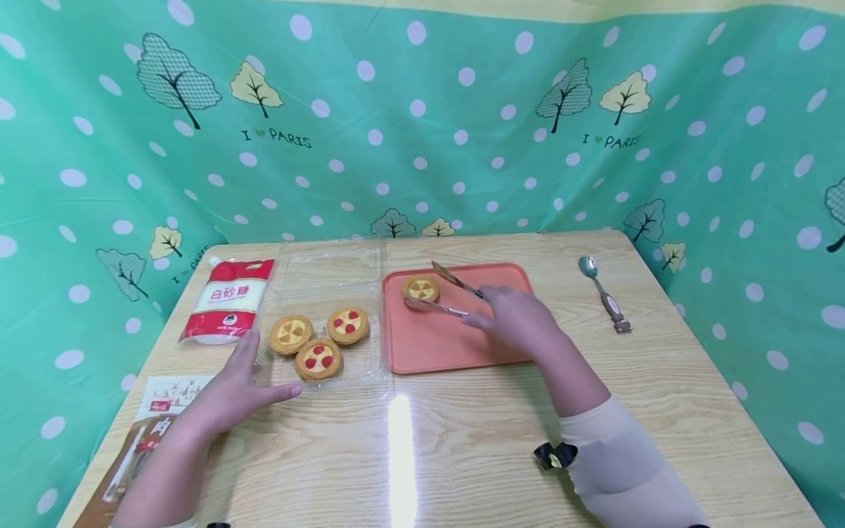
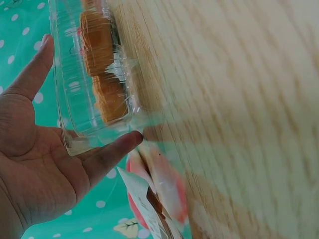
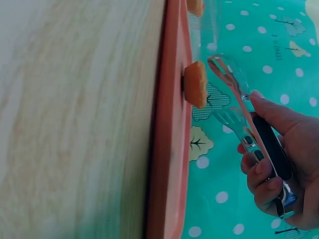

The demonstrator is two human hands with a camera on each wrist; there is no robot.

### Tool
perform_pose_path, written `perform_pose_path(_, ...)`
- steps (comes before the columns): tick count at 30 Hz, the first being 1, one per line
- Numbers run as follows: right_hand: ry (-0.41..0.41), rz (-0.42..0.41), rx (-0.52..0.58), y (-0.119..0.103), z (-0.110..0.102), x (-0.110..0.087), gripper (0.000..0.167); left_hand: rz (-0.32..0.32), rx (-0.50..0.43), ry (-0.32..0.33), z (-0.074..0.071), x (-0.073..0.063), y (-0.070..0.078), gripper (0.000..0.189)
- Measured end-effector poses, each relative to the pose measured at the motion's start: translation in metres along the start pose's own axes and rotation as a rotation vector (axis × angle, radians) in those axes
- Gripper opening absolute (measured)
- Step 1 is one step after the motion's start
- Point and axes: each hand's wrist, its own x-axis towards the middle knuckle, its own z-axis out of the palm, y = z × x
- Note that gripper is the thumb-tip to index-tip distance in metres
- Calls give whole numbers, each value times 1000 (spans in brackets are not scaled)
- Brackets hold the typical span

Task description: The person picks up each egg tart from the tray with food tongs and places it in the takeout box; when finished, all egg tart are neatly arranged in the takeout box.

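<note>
My right hand (image 1: 511,317) grips metal tongs (image 3: 266,139) with dark handle panels. The tongs' two arms stand apart, above and on either side of a tart (image 1: 422,287). That tart sits on the pink tray (image 1: 455,339), near its back left corner. My left hand (image 1: 234,389) is spread at the near left corner of a clear plastic box (image 1: 361,367), its fingers straight along the side. Inside the box lie three tarts: one with yellow pieces (image 1: 290,334) and two with red pieces, one at the right (image 1: 348,325), one in front (image 1: 319,358).
The box's clear lid (image 1: 333,265) lies folded back behind it. A red and white sugar bag (image 1: 227,299) lies on the left, with a brown and white packet (image 1: 141,440) nearer me. A spoon (image 1: 604,293) with a grey-brown handle lies right of the tray.
</note>
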Motion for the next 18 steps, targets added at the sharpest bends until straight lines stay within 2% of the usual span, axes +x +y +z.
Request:
perform_pose_path(4,-8,-5,-14,3,6,3,84,1,-2,0,0,0,0,135)
perform_pose_path(18,-28,-2,-70,-3,21,15,68,-2,-4,-1,1,0,-2,134)
